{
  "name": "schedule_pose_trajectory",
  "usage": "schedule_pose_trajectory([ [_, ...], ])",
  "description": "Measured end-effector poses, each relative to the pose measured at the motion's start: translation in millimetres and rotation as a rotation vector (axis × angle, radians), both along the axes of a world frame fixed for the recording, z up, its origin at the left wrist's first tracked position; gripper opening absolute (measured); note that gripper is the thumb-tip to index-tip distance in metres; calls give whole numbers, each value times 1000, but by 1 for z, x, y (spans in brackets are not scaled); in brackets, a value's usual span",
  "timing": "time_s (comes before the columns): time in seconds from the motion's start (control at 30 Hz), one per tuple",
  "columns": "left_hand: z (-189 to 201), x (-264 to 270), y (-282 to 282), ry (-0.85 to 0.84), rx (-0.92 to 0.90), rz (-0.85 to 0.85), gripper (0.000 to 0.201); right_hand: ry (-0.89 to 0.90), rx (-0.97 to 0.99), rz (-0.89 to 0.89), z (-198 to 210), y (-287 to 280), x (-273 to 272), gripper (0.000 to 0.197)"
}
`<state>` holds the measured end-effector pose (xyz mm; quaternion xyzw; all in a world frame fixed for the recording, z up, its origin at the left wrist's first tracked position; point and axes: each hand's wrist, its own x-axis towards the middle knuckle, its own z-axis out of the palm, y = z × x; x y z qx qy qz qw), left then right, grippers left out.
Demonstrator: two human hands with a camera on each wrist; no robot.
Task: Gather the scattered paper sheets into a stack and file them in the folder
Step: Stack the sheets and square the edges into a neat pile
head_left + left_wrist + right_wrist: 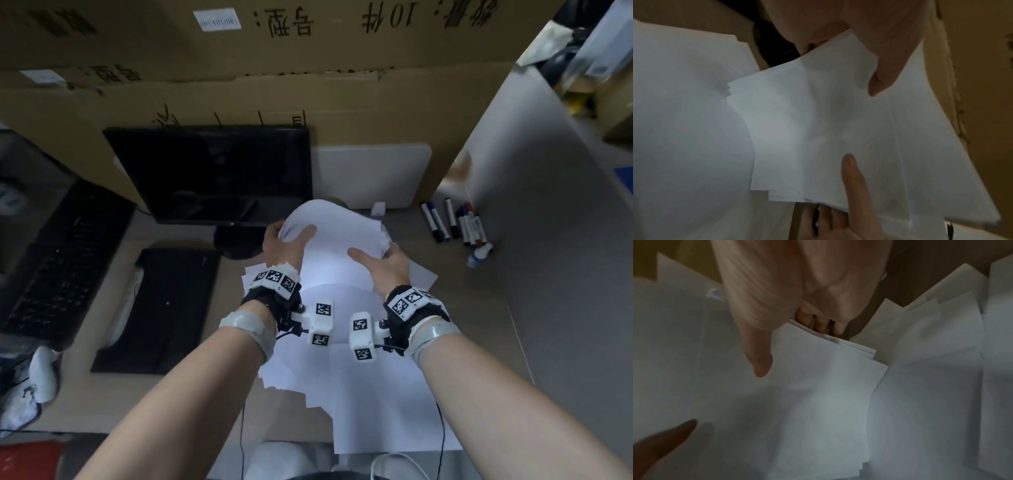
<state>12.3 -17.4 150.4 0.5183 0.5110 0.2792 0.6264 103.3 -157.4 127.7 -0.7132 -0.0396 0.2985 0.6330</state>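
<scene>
Cluttered desk, mid-frame: my left hand and right hand each pinch the sheets, thumbs on top. Light, floppy, probably slippery; I'd grip both side edges.

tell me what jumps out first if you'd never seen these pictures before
The eye lands on the bundle of white paper sheets bowed up at the middle of the desk, the left hand and right hand gripping its two sides with thumbs on top. More loose sheets fan out beneath, toward the person. Behind stands a dark monitor, and a cluster of markers lies to the right.
</scene>
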Motion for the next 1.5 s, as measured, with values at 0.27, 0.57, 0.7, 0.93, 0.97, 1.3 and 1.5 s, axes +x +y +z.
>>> schedule_pose_trajectory([
  [0.27, 16, 5, 14, 80, -139, 118, 114, -30, -96, 50, 2, 9, 12, 44],
  [0.57, 16, 23, 26, 294, -2, -49, 104, 69, -35, -31, 15, 25, 14, 58],
  [0.7, 13, 25, 31, 272, -42, -63, 88, 122, -14, -148, 19, 37, 19, 47],
  [0.93, 3, 25, 44, 225, 21, 33, 97, 49, -32, -245, 22, 51, 29, 56],
  [0.97, 3, 25, 45, 222, 25, 37, 97, 39, -33, -257, 21, 52, 30, 59],
  [1.3, -6, 35, 45, 157, 74, -38, 70, 35, -5, -292, 17, 58, 36, 75],
  [1.5, -34, 15, 56, 257, 190, -238, 66, 10, -6, -228, 17, 51, 39, 75],
])
